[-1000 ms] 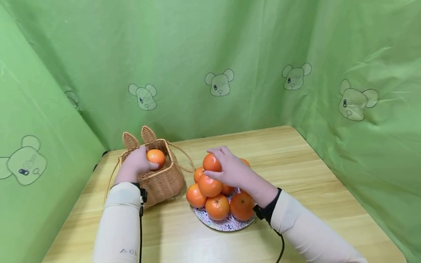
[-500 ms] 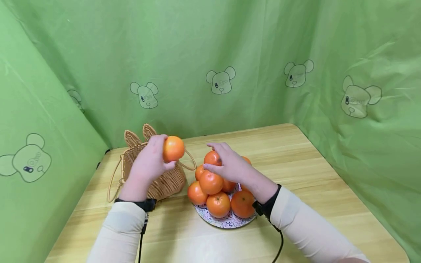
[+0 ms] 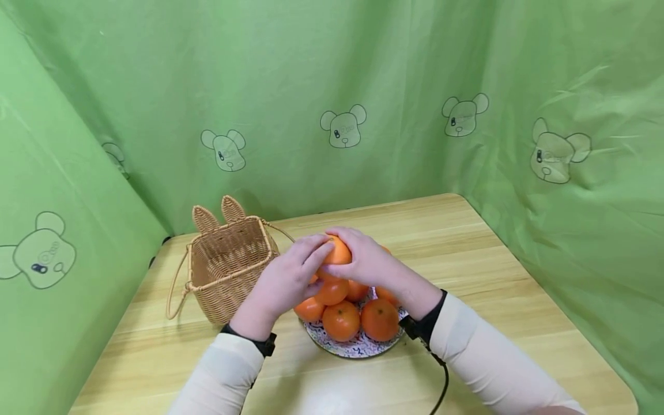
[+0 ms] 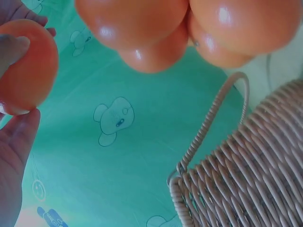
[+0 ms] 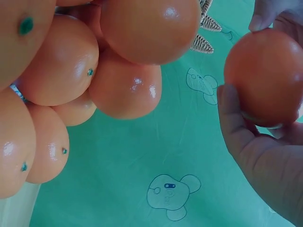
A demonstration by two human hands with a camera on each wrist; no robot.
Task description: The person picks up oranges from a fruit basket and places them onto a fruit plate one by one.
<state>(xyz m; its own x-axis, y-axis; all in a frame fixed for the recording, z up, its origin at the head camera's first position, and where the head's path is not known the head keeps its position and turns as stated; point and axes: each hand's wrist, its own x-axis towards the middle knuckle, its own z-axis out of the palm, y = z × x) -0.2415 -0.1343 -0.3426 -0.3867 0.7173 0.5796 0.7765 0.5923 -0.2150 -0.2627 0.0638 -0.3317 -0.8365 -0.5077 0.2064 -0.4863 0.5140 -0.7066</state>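
An orange [image 3: 339, 251] sits between both hands at the top of a heap of oranges. My left hand [image 3: 290, 276] holds its near left side, the fingers bent over it. From the right, my right hand [image 3: 365, 259] curls round the same fruit. In the left wrist view, the orange [image 4: 35, 71] has a thumb and fingers on it from both hands. The right wrist view shows the orange [image 5: 265, 78] between the hands, beside the heap. Below, several oranges [image 3: 340, 321] are stacked on a patterned round plate [image 3: 358, 350]; my hands hide part of the upper ones.
A wicker basket [image 3: 236, 288] with two ear shapes and loop handles stands left of the plate, close to my left forearm. The wooden table [image 3: 493, 323] has rounded corners. Green curtains [image 3: 290, 75] with printed bear heads rise behind it and at both sides.
My left hand has lifted an orange out of the basket and carried it right to the top of the heap, meeting my right hand. The right hand has stayed nearly in place.
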